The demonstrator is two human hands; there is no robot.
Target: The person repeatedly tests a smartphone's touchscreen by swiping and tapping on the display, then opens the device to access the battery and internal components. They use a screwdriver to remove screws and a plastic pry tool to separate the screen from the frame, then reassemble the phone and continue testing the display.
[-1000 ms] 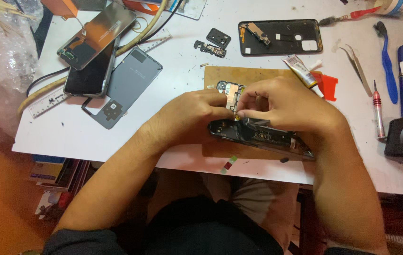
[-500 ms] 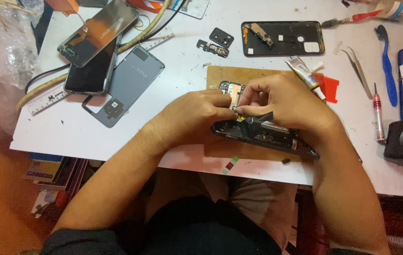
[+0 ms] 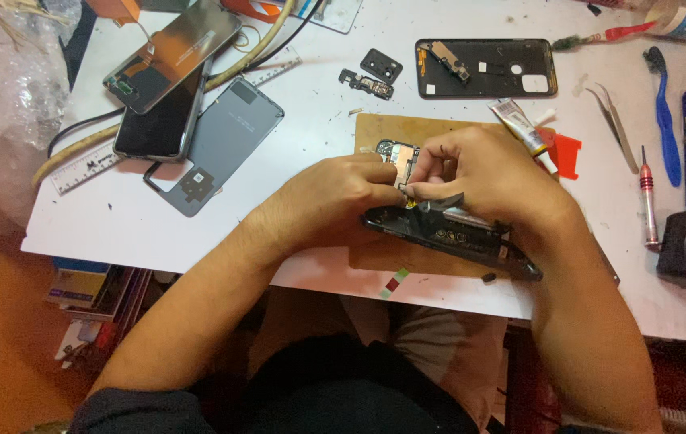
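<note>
It was a phone-repair workbench, a white table (image 3: 158,233) strewn with opened phones (image 3: 172,56), a grey back cover (image 3: 222,145) and a stripped black frame (image 3: 484,68) toward its far edge, while tweezers (image 3: 615,120), a small red-handled screwdriver (image 3: 649,197) and a glue tube (image 3: 524,133) lay near its right edge.

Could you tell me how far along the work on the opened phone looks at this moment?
Done: the grey back cover lies off, beside small black loose parts. In hand: the left hand and right hand work at a small circuit board above the black phone frame on the brown mat. Left: cover and parts remain unfitted.
</note>
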